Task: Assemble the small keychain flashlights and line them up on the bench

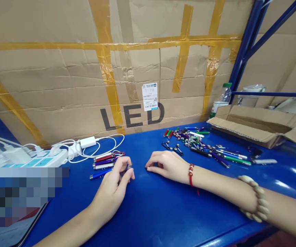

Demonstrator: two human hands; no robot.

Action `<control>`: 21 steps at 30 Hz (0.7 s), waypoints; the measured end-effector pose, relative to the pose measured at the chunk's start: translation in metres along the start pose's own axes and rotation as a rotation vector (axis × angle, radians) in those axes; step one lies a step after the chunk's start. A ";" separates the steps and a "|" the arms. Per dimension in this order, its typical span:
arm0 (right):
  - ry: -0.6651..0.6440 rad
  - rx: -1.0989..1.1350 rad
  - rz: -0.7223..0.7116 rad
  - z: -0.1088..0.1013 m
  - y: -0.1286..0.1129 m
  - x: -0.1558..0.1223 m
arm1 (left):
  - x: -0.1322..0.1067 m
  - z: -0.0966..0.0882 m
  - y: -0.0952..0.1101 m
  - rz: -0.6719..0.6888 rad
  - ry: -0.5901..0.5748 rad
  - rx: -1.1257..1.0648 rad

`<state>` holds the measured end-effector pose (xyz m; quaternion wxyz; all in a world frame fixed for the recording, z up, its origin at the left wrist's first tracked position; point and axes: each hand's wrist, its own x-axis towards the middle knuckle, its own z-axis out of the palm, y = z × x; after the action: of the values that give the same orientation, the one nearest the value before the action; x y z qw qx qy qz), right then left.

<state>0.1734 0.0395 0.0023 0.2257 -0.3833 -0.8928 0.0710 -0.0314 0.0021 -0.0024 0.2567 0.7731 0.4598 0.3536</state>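
Blue bench [163, 212], near the front edge at centre: right hand [167, 166] curled, fingertips on the surface, contents cannot be told; left hand [114, 187] pinched shut on a mini keychain torch [128, 167], judged light, rigid, smooth-barrelled, prone to roll, best gripped mid-barrel.

The back is closed off by creased cardboard [60, 85], patched with yellow tape [109, 73] and printed "LED". A glossy blue tabletop [163, 212] is set before it, and blue steel racking [246, 43] is seen at the right.
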 end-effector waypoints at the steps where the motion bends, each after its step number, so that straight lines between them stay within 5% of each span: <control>1: 0.012 0.016 -0.004 0.001 0.000 0.000 | 0.000 0.000 -0.001 0.006 -0.003 0.014; 10: 0.344 0.269 -0.133 0.006 -0.019 -0.003 | -0.001 0.001 0.000 0.015 -0.072 0.111; 21: 0.400 0.348 -0.233 0.005 -0.024 -0.006 | -0.002 0.002 -0.001 0.056 -0.105 0.141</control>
<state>0.1590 0.0184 0.0026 0.4665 -0.2400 -0.8429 0.1198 -0.0316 0.0004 -0.0051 0.2153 0.8192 0.4478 0.2863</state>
